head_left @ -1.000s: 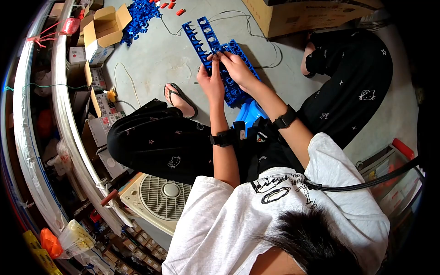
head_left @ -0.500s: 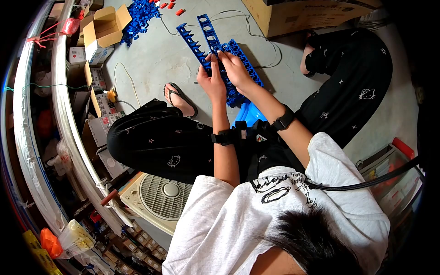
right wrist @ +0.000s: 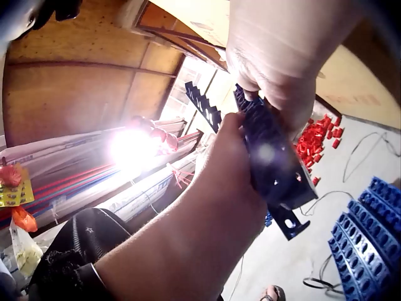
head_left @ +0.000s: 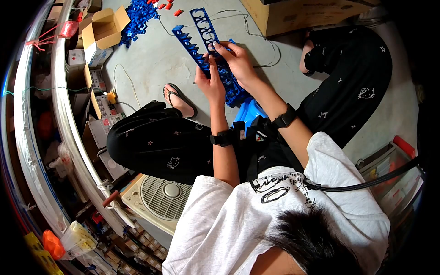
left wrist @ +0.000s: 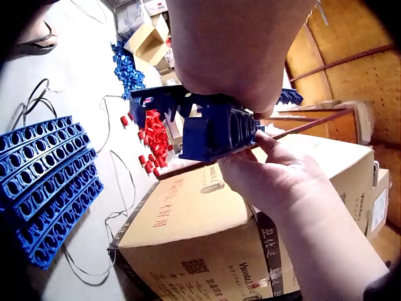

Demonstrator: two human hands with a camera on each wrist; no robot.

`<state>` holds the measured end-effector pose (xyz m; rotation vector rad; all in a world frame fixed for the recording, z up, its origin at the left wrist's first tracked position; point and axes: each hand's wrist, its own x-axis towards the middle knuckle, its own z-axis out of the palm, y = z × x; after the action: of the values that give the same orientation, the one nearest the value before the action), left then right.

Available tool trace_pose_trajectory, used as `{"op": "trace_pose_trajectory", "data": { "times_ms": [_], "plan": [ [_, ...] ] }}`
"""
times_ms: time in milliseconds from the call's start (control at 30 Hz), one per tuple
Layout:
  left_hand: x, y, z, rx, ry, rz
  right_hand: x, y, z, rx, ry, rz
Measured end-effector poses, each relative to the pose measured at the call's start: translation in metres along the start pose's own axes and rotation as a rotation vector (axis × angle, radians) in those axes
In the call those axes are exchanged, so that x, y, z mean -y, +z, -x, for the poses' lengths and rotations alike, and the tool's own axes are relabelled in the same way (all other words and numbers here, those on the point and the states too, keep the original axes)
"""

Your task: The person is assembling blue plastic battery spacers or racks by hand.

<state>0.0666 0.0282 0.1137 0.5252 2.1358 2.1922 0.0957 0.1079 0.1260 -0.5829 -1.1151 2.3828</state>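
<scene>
In the head view my left hand grips a blue plastic strip with a toothed edge. Close beside it my right hand pinches a second blue strip with round holes, thumb on its face. Both strips point away from the body, their near ends partly hidden by the fingers. From the left wrist, the strips' ends lie between the two hands. Below the hands stand more blue holed strips, seen side by side in the left wrist view.
A blue plastic object sits between the legs. Piles of small blue parts and red parts lie on the floor. Around are an open carton, a large cardboard box, loose cables, shelving at left and a fan.
The toothed strip has swung left and tilted. My right hand has risen slightly, carrying the round-holed strip farther out and to the left. Both hands keep hold throughout.
</scene>
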Motion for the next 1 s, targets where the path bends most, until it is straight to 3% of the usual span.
{"op": "trace_pose_trajectory", "data": {
  "times_ms": [400, 467, 500, 667, 767, 800, 900, 1000],
  "plan": [
    [-0.001, -0.004, -0.002, 0.035, 0.040, -0.046, -0.006, -0.002, -0.005, -0.046, -0.108, 0.037],
    [0.003, -0.005, -0.003, 0.068, 0.004, -0.027, -0.006, -0.003, -0.006, -0.009, -0.133, 0.092],
    [0.004, -0.004, -0.003, 0.091, 0.011, -0.047, 0.004, 0.000, -0.001, 0.005, -0.169, 0.349],
    [0.008, -0.004, -0.004, 0.069, 0.024, 0.018, -0.007, -0.001, -0.001, 0.030, -0.194, 0.381],
    [0.009, -0.008, -0.005, 0.146, -0.091, -0.012, -0.017, -0.006, -0.005, -0.040, -0.165, 0.516],
    [0.009, -0.010, -0.006, 0.142, -0.095, -0.011, -0.032, -0.015, -0.014, -0.023, -0.137, 0.432],
    [0.009, -0.014, -0.007, 0.338, -0.354, -0.025, -0.040, -0.027, -0.020, -0.020, -0.064, 0.247],
    [0.015, -0.013, -0.007, 0.374, -0.459, 0.011, -0.040, -0.037, -0.029, -0.033, 0.017, 0.409]
  ]
}}
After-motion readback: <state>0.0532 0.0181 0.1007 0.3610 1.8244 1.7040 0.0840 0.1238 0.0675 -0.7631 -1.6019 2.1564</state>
